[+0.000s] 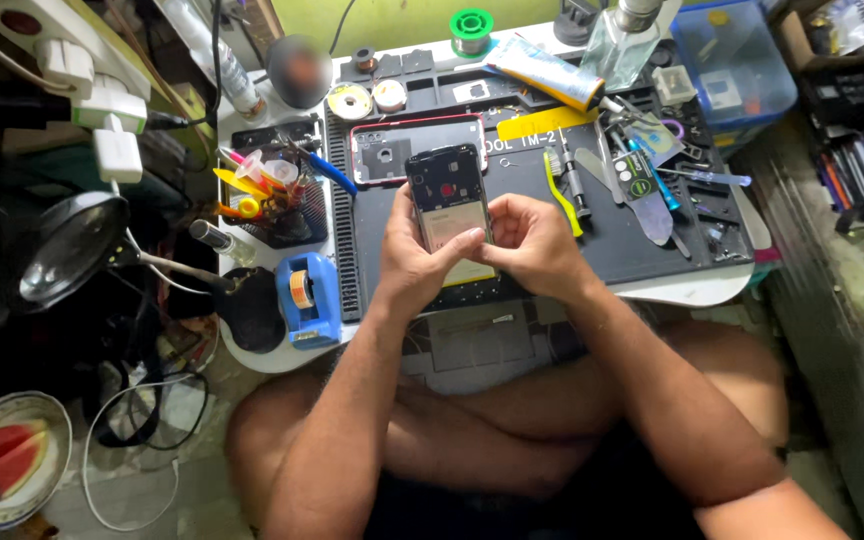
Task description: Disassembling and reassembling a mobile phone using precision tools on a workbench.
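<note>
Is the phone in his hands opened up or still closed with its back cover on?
Opened up. The phone, held by the left hand and right hand, shows bare internal parts, and a red-edged back cover lies apart on the mat.

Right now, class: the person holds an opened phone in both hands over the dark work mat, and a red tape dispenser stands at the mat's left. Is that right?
Not quite. The head view shows the tape dispenser is blue, not red. The rest holds: left hand and right hand hold the opened phone over the dark work mat.
</note>
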